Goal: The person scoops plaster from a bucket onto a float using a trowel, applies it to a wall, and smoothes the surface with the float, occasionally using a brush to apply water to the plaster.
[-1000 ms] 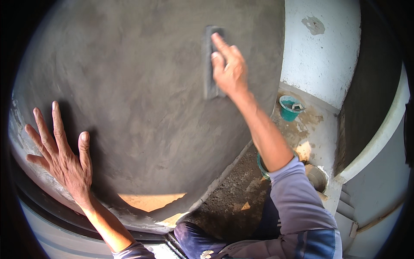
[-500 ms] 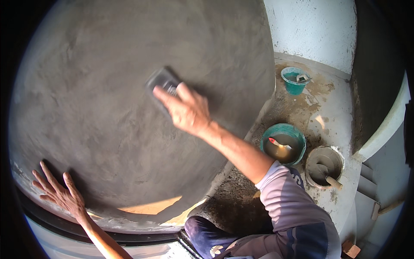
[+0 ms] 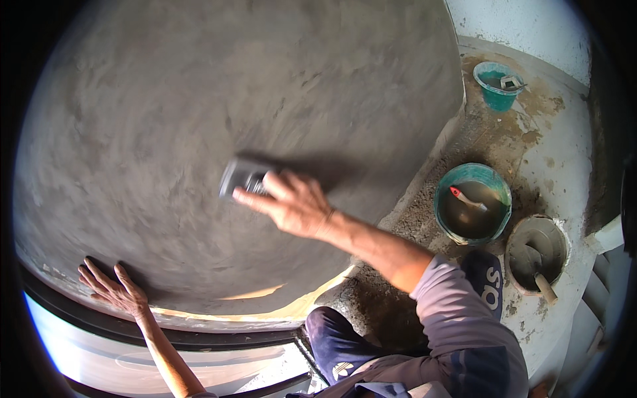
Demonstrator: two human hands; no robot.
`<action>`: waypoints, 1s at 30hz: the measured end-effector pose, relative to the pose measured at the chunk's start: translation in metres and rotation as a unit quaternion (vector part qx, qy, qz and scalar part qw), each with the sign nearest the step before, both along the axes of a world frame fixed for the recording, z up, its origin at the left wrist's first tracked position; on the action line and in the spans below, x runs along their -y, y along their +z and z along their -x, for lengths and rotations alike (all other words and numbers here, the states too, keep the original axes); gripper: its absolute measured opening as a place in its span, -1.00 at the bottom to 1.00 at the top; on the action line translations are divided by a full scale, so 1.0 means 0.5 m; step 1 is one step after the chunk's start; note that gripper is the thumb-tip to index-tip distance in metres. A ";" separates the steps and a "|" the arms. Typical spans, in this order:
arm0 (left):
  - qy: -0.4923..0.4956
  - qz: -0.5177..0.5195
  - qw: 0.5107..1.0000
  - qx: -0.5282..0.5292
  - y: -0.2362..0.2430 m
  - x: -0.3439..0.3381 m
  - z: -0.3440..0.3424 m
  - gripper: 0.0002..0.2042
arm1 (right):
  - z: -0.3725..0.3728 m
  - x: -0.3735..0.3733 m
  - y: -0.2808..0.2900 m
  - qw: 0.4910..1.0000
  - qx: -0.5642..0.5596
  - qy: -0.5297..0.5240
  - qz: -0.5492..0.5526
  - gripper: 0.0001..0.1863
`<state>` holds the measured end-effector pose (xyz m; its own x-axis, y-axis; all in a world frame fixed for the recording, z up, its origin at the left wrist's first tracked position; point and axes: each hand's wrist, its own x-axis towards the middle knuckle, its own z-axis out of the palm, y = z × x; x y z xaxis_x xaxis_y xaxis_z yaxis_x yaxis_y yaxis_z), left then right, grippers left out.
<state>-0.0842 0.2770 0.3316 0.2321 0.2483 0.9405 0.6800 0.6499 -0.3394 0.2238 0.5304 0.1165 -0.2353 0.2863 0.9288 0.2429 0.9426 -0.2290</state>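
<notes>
A broad wall surface (image 3: 199,93) of damp grey plaster fills the left and middle of the head view. My right hand (image 3: 295,202) grips a dark, flat rectangular plastering float (image 3: 247,178) against this plaster. The fingers wrap its near end and hide part of it; its outline is slightly blurred. Lower left, my left hand (image 3: 118,290) rests flat on the plaster near its bottom edge, fingers spread and holding nothing.
To the right stand a green bucket (image 3: 443,222) of murky water with a red-handled brush (image 3: 468,198), a mortar bucket (image 3: 564,260) with a trowel (image 3: 541,278), and a smaller green bucket (image 3: 501,101). A dark frame (image 3: 219,339) runs below the plaster.
My right hand has brought the float down and leftward over the plaster and turned it more level. The view has shifted, moving the buckets rightward and up. My left hand still lies flat.
</notes>
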 end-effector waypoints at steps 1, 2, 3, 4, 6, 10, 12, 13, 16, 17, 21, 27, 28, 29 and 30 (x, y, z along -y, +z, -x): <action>0.003 0.000 1.000 0.003 0.000 0.002 0.003 -0.17 | -0.040 -0.073 -0.005 0.998 -0.040 -0.015 0.050 -0.43; 0.001 -0.001 1.000 0.002 -0.001 0.002 0.006 -0.17 | -0.095 -0.160 -0.005 0.989 -0.082 -0.037 0.116 -0.48; 0.008 -0.004 1.000 0.007 -0.003 0.003 0.009 -0.17 | -0.152 -0.247 -0.004 0.974 -0.173 -0.109 0.094 -0.51; 0.002 -0.003 1.000 0.008 -0.005 0.002 0.012 -0.17 | -0.211 -0.333 0.005 0.950 -0.219 -0.197 0.102 -0.51; -0.002 -0.005 1.000 0.005 -0.008 0.001 0.012 -0.18 | -0.262 -0.390 0.017 0.841 -0.339 -0.176 0.384 -0.53; -0.011 -0.008 1.000 0.007 -0.008 -0.003 -0.001 -0.16 | -0.112 -0.151 0.009 0.947 -0.279 -0.068 0.144 -0.53; 0.005 -0.005 1.000 0.021 -0.004 -0.002 -0.011 -0.15 | 0.008 0.010 -0.007 0.995 -0.020 0.020 0.094 -0.47; 0.004 0.000 1.000 0.011 -0.003 -0.002 -0.014 -0.15 | 0.047 0.034 -0.009 0.996 -0.074 0.034 0.024 -0.46; 0.002 0.005 1.000 0.000 -0.003 -0.003 -0.016 -0.13 | 0.048 -0.037 0.016 0.992 -0.125 0.004 0.017 -0.44; -0.006 0.006 1.000 0.002 -0.005 -0.004 -0.015 -0.12 | 0.014 -0.096 0.032 0.991 -0.131 -0.008 0.009 -0.49; -0.025 -0.015 0.999 0.022 -0.012 -0.008 -0.008 -0.08 | -0.099 -0.211 0.117 0.955 -0.252 -0.119 0.101 -0.58; -0.049 -0.014 0.999 0.006 -0.009 -0.015 -0.014 -0.07 | 0.048 0.095 0.110 0.997 -0.071 -0.002 0.033 -0.43; -0.056 -0.022 0.998 0.011 -0.008 -0.015 -0.016 -0.07 | 0.063 0.109 0.098 1.000 0.009 0.017 -0.001 -0.41; -0.065 -0.033 0.997 0.016 -0.007 -0.017 -0.017 -0.06 | 0.063 0.093 0.085 0.999 -0.039 0.009 -0.021 -0.42; -0.079 -0.051 0.995 0.023 -0.007 -0.018 -0.017 -0.06 | 0.047 0.049 0.078 0.999 -0.049 -0.014 -0.009 -0.43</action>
<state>-0.0756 0.2860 0.3283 0.2165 0.1157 0.9694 0.7896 0.5632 -0.2435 0.2005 0.5061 0.1553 -0.1349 0.2738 0.9523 0.2464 0.9401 -0.2354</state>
